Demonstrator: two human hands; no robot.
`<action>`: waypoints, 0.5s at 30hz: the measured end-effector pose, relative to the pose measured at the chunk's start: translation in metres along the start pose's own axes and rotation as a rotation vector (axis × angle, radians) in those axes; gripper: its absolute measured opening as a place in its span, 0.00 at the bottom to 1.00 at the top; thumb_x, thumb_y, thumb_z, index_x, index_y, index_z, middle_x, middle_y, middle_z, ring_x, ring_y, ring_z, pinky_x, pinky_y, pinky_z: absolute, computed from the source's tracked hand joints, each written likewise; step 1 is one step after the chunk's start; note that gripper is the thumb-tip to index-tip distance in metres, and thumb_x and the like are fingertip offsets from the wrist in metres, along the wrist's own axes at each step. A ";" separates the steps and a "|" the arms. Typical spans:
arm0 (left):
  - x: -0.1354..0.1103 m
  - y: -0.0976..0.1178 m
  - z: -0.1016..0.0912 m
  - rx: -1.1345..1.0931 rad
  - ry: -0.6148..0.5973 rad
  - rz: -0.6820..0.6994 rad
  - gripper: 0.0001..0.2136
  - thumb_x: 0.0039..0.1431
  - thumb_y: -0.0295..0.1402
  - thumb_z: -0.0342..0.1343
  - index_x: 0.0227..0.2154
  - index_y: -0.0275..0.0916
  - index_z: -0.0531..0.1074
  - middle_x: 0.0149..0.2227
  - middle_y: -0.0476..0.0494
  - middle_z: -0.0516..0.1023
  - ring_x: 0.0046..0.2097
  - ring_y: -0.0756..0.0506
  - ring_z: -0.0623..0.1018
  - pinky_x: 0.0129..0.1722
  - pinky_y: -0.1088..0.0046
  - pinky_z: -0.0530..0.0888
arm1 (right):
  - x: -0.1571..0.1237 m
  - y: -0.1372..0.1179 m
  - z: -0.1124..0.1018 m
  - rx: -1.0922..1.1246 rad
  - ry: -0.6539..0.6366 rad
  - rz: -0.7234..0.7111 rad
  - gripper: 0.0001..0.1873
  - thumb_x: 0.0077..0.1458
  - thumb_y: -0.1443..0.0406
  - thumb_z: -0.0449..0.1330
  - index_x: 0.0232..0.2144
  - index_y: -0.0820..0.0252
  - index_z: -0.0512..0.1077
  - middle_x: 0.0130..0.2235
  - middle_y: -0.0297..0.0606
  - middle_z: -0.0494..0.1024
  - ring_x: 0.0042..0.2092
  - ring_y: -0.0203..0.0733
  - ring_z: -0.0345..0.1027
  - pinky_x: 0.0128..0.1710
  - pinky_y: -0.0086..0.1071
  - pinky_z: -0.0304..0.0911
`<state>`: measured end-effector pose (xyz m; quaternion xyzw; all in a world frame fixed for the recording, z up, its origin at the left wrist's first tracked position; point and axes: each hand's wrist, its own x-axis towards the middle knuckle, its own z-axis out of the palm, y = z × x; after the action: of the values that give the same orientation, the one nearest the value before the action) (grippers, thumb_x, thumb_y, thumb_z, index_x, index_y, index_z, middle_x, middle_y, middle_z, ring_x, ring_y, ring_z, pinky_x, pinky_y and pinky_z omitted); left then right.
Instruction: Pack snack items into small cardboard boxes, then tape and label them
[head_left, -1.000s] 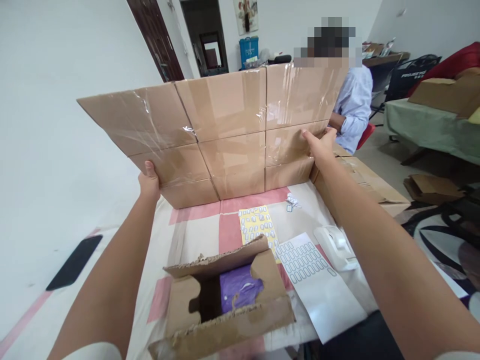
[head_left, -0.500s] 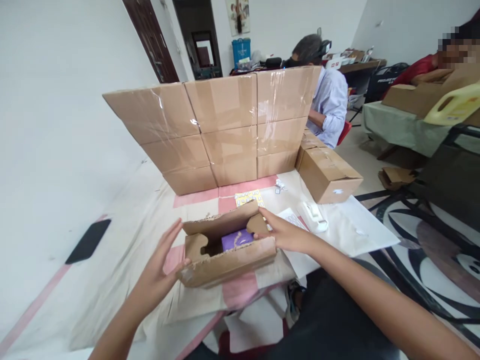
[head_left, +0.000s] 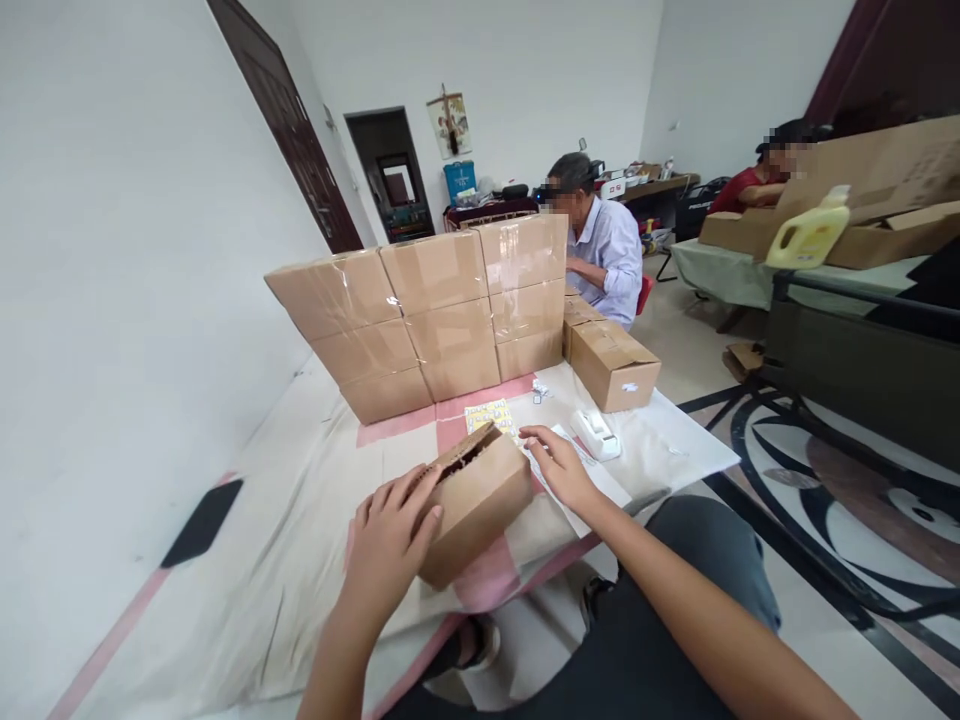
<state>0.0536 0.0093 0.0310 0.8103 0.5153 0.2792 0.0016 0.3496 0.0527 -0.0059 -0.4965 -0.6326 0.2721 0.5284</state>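
Note:
A small brown cardboard box [head_left: 484,515] sits at an angle near the table's front edge. Its top flaps are folded over, with a dark, ragged gap between them, and its contents are hidden. My left hand [head_left: 394,535] lies across the box's left top part, fingers spread over the flaps. Just beside the box's right end is my right hand [head_left: 561,470], fingers apart and nothing in them. A yellow patterned sheet [head_left: 478,411] lies behind the box. Near my right hand are printed white paper [head_left: 611,487] and a white tape dispenser [head_left: 597,436].
Taped cardboard boxes [head_left: 450,335] are stacked like a wall at the table's back. Another closed box [head_left: 611,365] stands to their right. A flat black object [head_left: 202,525] lies far left. One person [head_left: 611,250] sits behind the stack, another [head_left: 742,190] at a table [head_left: 720,270] further right.
The box's flaps have been folded over, covering the purple item seen inside before. The box has turned at an angle. My left hand has moved onto its top; my right hand has come off its end.

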 end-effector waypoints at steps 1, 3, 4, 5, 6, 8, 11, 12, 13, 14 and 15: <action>0.003 0.000 0.005 0.012 -0.011 0.028 0.19 0.67 0.41 0.50 0.58 0.66 0.72 0.61 0.48 0.76 0.58 0.32 0.77 0.55 0.41 0.71 | 0.001 0.002 -0.009 -0.034 -0.006 -0.016 0.17 0.66 0.56 0.51 0.46 0.55 0.75 0.49 0.44 0.82 0.49 0.49 0.77 0.50 0.43 0.71; 0.008 0.001 0.015 -0.010 -0.029 0.075 0.20 0.68 0.38 0.47 0.58 0.69 0.71 0.59 0.50 0.78 0.59 0.32 0.77 0.59 0.35 0.66 | 0.008 0.004 -0.029 -0.176 0.014 -0.024 0.16 0.66 0.58 0.50 0.44 0.55 0.76 0.46 0.43 0.82 0.46 0.47 0.78 0.46 0.41 0.72; 0.010 0.003 0.020 -0.028 -0.031 0.083 0.22 0.68 0.37 0.46 0.60 0.69 0.68 0.58 0.50 0.79 0.59 0.32 0.77 0.61 0.34 0.64 | 0.015 0.006 -0.041 -0.267 0.036 -0.013 0.15 0.66 0.59 0.50 0.42 0.55 0.76 0.45 0.43 0.83 0.46 0.47 0.78 0.46 0.40 0.72; 0.011 0.005 0.025 -0.041 -0.030 0.081 0.24 0.68 0.37 0.45 0.63 0.67 0.65 0.57 0.48 0.79 0.60 0.32 0.77 0.62 0.34 0.64 | 0.022 0.007 -0.054 -0.357 0.061 0.008 0.14 0.65 0.61 0.50 0.41 0.56 0.75 0.44 0.43 0.83 0.45 0.47 0.78 0.46 0.39 0.71; 0.012 0.009 0.030 -0.041 -0.025 0.072 0.24 0.68 0.38 0.46 0.65 0.64 0.64 0.57 0.46 0.79 0.60 0.31 0.77 0.61 0.35 0.65 | 0.031 0.009 -0.067 -0.437 0.086 0.041 0.14 0.64 0.62 0.50 0.40 0.56 0.75 0.43 0.44 0.82 0.45 0.47 0.77 0.47 0.40 0.71; 0.014 0.018 0.040 0.004 -0.011 0.038 0.24 0.65 0.44 0.50 0.64 0.57 0.68 0.57 0.40 0.79 0.60 0.27 0.76 0.57 0.36 0.71 | 0.047 0.016 -0.091 -0.554 0.124 0.128 0.11 0.62 0.64 0.53 0.38 0.58 0.75 0.43 0.48 0.81 0.47 0.51 0.76 0.49 0.43 0.68; 0.017 0.029 0.050 0.118 0.022 -0.023 0.29 0.57 0.53 0.59 0.59 0.47 0.75 0.57 0.33 0.79 0.59 0.21 0.75 0.53 0.37 0.74 | 0.056 0.036 -0.117 -0.660 0.119 0.274 0.08 0.59 0.65 0.57 0.34 0.60 0.75 0.44 0.55 0.80 0.49 0.58 0.74 0.50 0.45 0.65; 0.018 0.032 0.052 0.149 0.023 -0.033 0.29 0.56 0.53 0.60 0.58 0.45 0.76 0.56 0.33 0.79 0.59 0.20 0.75 0.53 0.37 0.75 | 0.054 0.044 -0.122 -0.676 0.097 0.325 0.08 0.59 0.65 0.56 0.32 0.61 0.75 0.44 0.56 0.80 0.49 0.58 0.74 0.48 0.44 0.65; 0.019 0.034 0.052 0.173 0.012 -0.038 0.28 0.58 0.52 0.59 0.58 0.44 0.76 0.56 0.34 0.79 0.60 0.21 0.75 0.53 0.38 0.75 | 0.052 0.053 -0.126 -0.682 0.069 0.375 0.09 0.59 0.65 0.56 0.31 0.61 0.75 0.43 0.55 0.80 0.48 0.57 0.74 0.47 0.42 0.65; 0.019 0.035 0.052 0.196 -0.005 -0.039 0.27 0.60 0.50 0.58 0.59 0.44 0.75 0.57 0.36 0.79 0.61 0.23 0.74 0.54 0.39 0.75 | 0.049 0.061 -0.128 -0.680 0.038 0.421 0.10 0.60 0.65 0.55 0.31 0.61 0.75 0.42 0.54 0.80 0.47 0.56 0.75 0.45 0.40 0.65; 0.019 0.037 0.050 0.220 -0.021 -0.041 0.26 0.62 0.48 0.56 0.60 0.43 0.74 0.59 0.38 0.78 0.62 0.24 0.74 0.56 0.40 0.75 | 0.047 0.068 -0.130 -0.673 0.009 0.465 0.11 0.60 0.65 0.54 0.31 0.61 0.75 0.41 0.53 0.81 0.47 0.55 0.75 0.44 0.38 0.65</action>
<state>0.1133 0.0223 0.0079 0.7979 0.5590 0.2124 -0.0761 0.4975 0.0963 -0.0085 -0.7725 -0.5550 0.1601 0.2638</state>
